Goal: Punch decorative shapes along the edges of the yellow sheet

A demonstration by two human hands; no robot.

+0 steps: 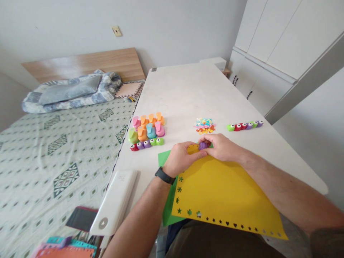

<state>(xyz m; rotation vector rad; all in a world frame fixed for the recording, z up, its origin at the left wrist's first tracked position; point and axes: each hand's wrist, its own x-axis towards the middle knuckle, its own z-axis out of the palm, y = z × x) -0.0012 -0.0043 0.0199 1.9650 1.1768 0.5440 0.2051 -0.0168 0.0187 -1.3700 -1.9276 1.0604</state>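
At the far edge of a yellow sheet of paper (228, 190), my right hand (221, 147) grips a small purple craft punch (202, 145). My left hand (182, 157), with a black band on its wrist, pinches the same edge just left of the punch, its thumb reaching toward it. Small cut-out shapes such as stars, hearts and leaves run along the sheet's near and left edges. Beneath it lies a green sheet (168, 211), showing at the left and far side. A pile of colourful paper cut-outs (204, 125) sits beyond my hands.
Several larger craft punches (146, 129) and a row of small ones (147, 143) stand left on the white table (188, 89). Another row of small punches (244, 125) is at the right. A white device (115, 200) lies by the left edge, next to a bed (67, 143).
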